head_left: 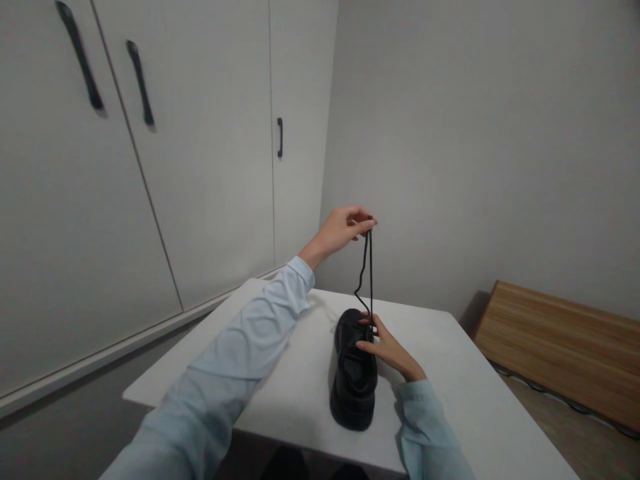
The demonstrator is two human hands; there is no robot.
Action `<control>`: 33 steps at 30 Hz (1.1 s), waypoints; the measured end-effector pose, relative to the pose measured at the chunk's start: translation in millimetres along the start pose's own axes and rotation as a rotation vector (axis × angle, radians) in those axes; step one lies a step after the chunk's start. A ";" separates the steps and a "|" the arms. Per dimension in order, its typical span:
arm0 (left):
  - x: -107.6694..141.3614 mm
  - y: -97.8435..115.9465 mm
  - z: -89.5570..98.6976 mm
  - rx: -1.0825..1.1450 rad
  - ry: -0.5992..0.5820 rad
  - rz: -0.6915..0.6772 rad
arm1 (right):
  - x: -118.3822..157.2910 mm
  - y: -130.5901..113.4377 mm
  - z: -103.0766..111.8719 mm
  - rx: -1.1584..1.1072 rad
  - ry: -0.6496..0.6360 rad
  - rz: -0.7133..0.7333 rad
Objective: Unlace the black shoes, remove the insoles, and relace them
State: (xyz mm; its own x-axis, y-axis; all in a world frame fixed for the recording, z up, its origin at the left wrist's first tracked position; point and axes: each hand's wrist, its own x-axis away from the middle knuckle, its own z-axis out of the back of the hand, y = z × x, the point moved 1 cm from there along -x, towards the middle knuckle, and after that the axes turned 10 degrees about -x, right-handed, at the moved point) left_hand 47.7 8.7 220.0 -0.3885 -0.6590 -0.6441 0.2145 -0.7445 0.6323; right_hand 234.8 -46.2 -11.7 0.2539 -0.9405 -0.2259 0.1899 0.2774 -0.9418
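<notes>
A black shoe (354,380) rests on the white table (295,400), its toe pointing away from me and its opening facing up. Above it, my left hand (347,225) is raised and pinches a black shoelace (371,273) between thumb and fingers. The lace hangs from that pinch down to the front of the shoe, one strand straight and another bent. My right hand (387,343) is at the right side of the shoe, with thumb and fingers on its upper near the lace holes. Whether its fingertips also pinch the lace is too small to tell.
White cabinet doors (210,133) with dark handles stand at the left. A plain grey wall (450,133) rises behind the table. On the right is a brown wooden board (565,353), with a dark cable (560,398) along its lower edge.
</notes>
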 end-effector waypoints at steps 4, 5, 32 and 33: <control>-10.6 14.4 1.1 -0.021 -0.012 -0.041 | -1.4 2.4 0.1 -0.006 -0.007 -0.012; -12.9 17.8 0.7 -0.027 -0.017 -0.049 | -1.6 2.6 0.0 -0.006 -0.008 -0.012; -36.2 57.4 3.6 -0.117 0.069 -0.111 | 0.2 -3.2 -1.9 -0.041 0.044 0.023; -35.1 52.8 5.0 -0.140 0.074 -0.095 | 0.3 -3.1 -1.6 -0.039 0.041 0.027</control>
State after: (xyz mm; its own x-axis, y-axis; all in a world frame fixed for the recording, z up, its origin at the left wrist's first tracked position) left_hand 68.2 -6.9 278.1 -0.3465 -0.5875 -0.7313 0.3052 -0.8078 0.5043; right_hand 232.8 -47.7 -9.2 0.2191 -0.9403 -0.2604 0.1465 0.2956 -0.9440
